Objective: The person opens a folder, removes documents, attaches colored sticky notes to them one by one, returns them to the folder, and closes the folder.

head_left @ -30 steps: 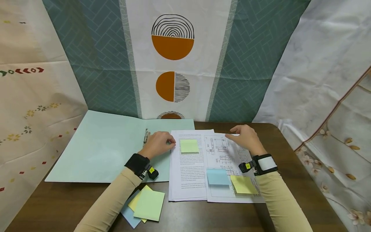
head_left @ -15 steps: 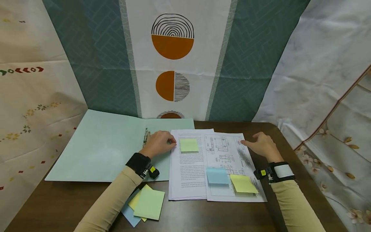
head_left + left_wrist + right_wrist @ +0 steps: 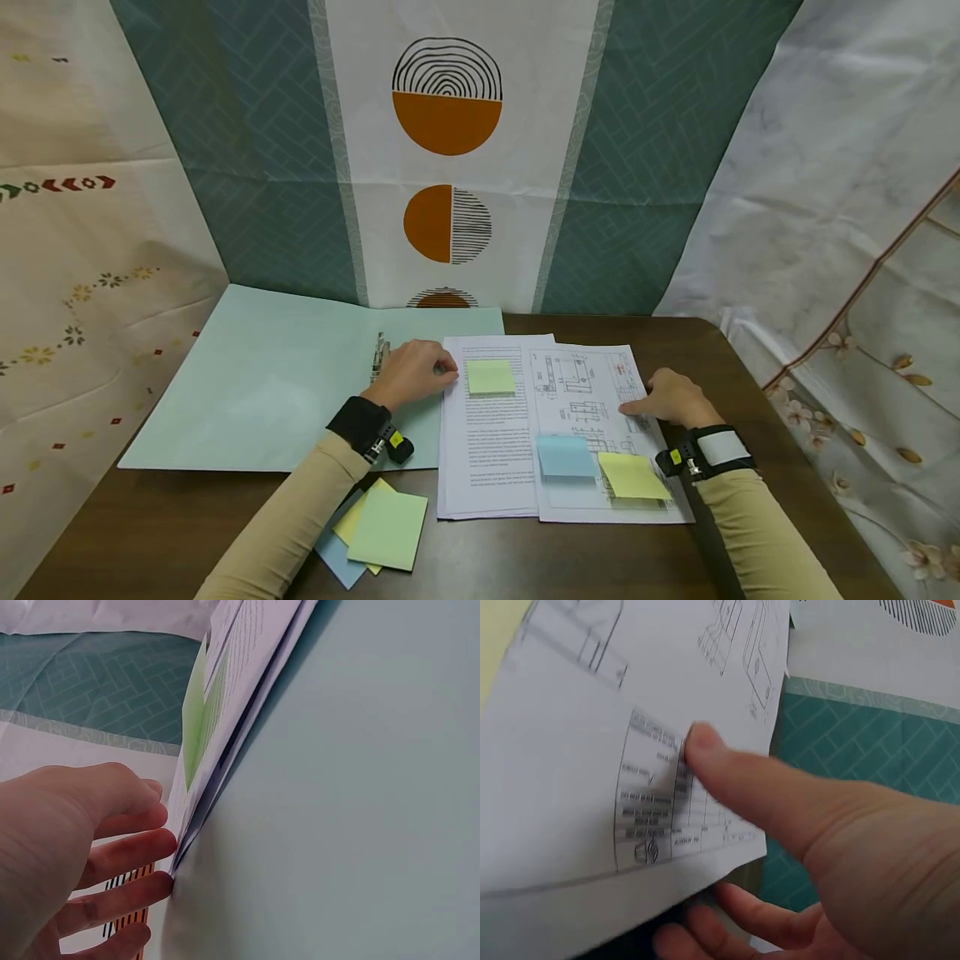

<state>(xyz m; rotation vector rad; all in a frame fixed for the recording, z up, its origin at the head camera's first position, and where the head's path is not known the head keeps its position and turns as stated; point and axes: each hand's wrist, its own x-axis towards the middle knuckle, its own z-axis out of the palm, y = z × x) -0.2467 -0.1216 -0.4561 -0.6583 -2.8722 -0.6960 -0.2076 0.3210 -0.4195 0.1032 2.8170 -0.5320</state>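
A stack of printed text pages (image 3: 498,467) lies partly over the right side of an open pale green folder (image 3: 247,392). My left hand (image 3: 412,371) is at the stack's left edge; in the left wrist view its loosely bent fingertips (image 3: 161,844) touch that edge. A sheet with technical drawings (image 3: 558,404) lies to the right, next to the text pages. My right hand (image 3: 675,398) holds its right edge, the thumb (image 3: 720,761) on top and the other fingers under the edge. A green sticky note (image 3: 491,377) is on the text pages; blue (image 3: 566,456) and yellow (image 3: 632,476) notes are on the drawing sheet.
Several loose sticky notes (image 3: 387,529) overlap near the table's front, below the folder. A metal clip (image 3: 378,354) sits at the folder's spine, partly behind my left hand. Patterned cloth (image 3: 450,167) hangs behind the brown table (image 3: 585,562).
My right hand has moved from above the drawing sheet's top out to the right, then down onto its right edge, which it now holds. My left hand has stayed at the text pages.
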